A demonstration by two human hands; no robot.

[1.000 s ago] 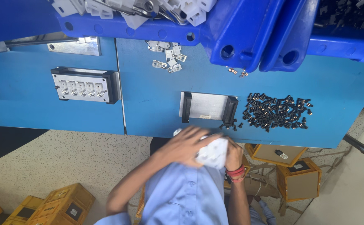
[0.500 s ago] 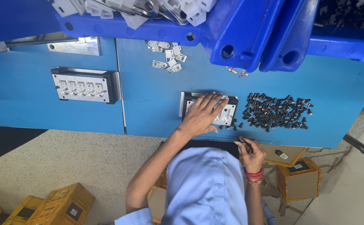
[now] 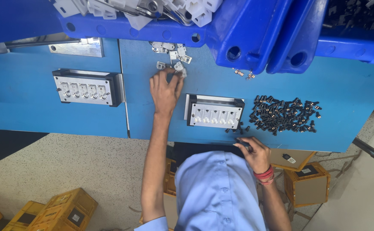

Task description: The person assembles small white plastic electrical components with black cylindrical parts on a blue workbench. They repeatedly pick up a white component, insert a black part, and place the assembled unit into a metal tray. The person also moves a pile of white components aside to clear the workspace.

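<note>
Blue flat workbench (image 3: 349,107). On top: two black-framed metal fixture blocks (image 3: 214,112) (image 3: 87,87), heap of small black screws (image 3: 283,115), cluster of small silvery metal clips (image 3: 172,55), blue plastic bins (image 3: 242,30) at far edge.

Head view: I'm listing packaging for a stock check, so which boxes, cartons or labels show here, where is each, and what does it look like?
Brown cartons: floor, lower right beside the right hand; squarish, each with a dark label patch on top.
Yellow cartons: floor, lower left corner; boxy, with dark label patches.
Small white tag: on the flat brown carton under the table edge; rectangular.
No screens or signs are visible.
</note>
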